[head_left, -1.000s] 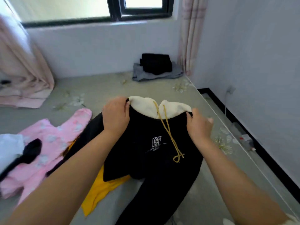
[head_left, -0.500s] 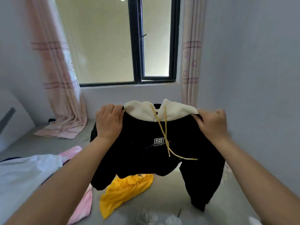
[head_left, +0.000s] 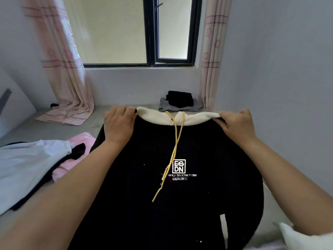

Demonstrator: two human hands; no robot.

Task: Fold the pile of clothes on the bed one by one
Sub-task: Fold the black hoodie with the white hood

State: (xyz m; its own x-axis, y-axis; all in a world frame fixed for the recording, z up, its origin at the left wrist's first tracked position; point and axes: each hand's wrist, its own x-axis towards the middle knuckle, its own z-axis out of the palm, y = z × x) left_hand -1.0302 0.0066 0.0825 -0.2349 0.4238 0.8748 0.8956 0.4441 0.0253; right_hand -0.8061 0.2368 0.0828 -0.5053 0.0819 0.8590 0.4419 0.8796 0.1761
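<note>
Head view, read from left to right. At the left edge of the frame lies the unfolded remainder of the pile: a white garment [head_left: 27, 166] overlapping a pink garment [head_left: 77, 150] with a small black item on it, all resting on the grey bed [head_left: 23, 130]. A pink curtain [head_left: 63, 69] hangs in the upper left, its hem pooled on the bed. In the centre, the left hand [head_left: 119, 125] has its fingers curled round the left shoulder of the black hoodie [head_left: 180, 195], just beside the cream hood [head_left: 156, 116]. The yellow drawstring [head_left: 171, 156] trails down past the printed chest logo. The right hand [head_left: 237, 125] pinches the opposite shoulder in the same closed grip. Holding both shoulders well apart stretches the front panel flat, presumably so the garment can be laid out squarely for folding; whether its lower part touches the bed cannot be told. At upper centre-right, near the window [head_left: 153, 33], a folded stack [head_left: 180, 101] of black on grey sits clear of the working area, evidently finished pieces.
</note>
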